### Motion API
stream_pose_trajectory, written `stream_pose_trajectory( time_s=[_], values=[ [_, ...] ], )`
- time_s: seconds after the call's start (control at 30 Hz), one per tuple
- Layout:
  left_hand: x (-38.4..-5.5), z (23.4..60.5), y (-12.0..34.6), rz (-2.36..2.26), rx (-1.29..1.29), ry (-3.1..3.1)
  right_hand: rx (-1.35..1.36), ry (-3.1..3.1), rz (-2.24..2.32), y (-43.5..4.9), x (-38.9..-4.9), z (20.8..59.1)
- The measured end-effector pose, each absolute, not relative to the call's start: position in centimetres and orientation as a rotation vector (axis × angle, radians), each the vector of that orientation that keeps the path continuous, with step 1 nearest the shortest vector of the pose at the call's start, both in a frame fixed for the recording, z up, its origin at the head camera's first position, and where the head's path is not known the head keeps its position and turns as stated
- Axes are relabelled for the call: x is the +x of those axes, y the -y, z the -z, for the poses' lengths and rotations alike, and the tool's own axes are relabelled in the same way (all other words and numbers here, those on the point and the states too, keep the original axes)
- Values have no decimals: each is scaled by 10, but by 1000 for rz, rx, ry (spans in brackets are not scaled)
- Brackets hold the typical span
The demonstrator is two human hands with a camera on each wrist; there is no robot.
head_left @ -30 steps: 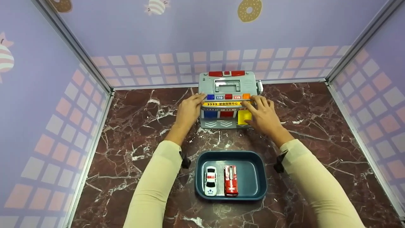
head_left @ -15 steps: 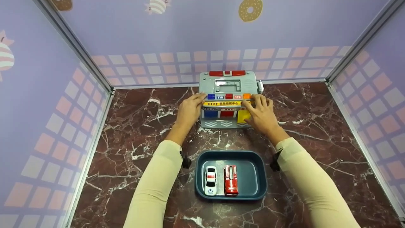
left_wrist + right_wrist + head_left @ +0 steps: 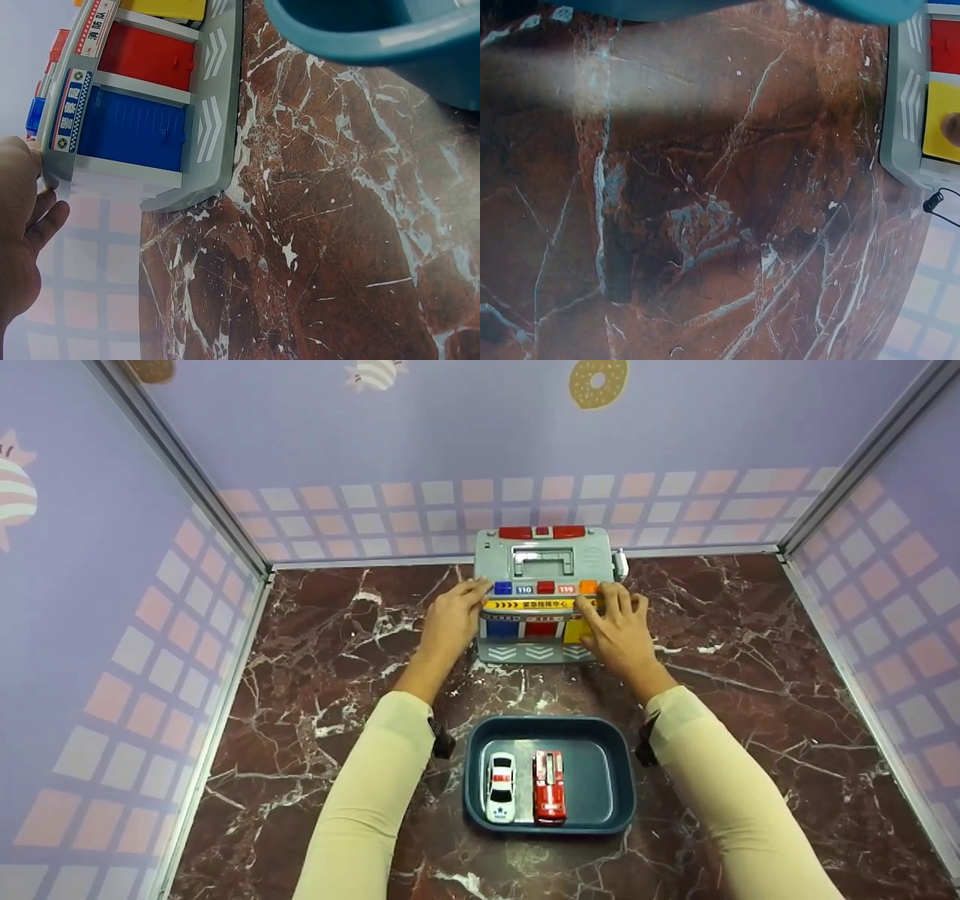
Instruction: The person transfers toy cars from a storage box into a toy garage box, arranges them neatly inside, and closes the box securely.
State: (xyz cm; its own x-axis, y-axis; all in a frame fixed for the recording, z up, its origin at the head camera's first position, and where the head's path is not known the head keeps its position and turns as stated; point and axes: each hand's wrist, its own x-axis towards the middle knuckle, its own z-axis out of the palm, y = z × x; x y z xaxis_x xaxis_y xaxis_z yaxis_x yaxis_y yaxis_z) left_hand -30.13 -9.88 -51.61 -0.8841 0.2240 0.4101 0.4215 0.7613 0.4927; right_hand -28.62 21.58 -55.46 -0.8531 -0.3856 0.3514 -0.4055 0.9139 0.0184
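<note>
A grey toy garage [image 3: 538, 651] stands against the back wall, with blue, red and yellow doors below a yellow sign strip. My left hand [image 3: 450, 619] holds its left roof corner; in the left wrist view, fingers show beside the blue door [image 3: 131, 131]. My right hand [image 3: 622, 626] rests at the right corner, fingers spread over the roof edge and sign strip. Its thumb [image 3: 951, 129] presses on the yellow door [image 3: 937, 112], which lies nearly level with the front. The red door [image 3: 541, 628] is down between the other two.
Nearer the person, a dark teal tray [image 3: 625, 780] holds a white toy police car [image 3: 500, 787] and a red toy fire truck [image 3: 550, 787]. Purple patterned walls enclose the marble-look table [image 3: 337, 675]. A black cord [image 3: 934, 201] hangs by the garage's side in the right wrist view.
The yellow door has swung down from a raised tilt to nearly flush under my right thumb. My right forearm has shifted slightly left; my left hand keeps its place.
</note>
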Motion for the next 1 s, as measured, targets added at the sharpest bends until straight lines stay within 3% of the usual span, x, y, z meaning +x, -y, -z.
stream_pose_trajectory(
  time_s=[1.0],
  values=[
    [-302,520,100,841,-503,2614,597,2630,-15,-214,-290,561]
  ],
)
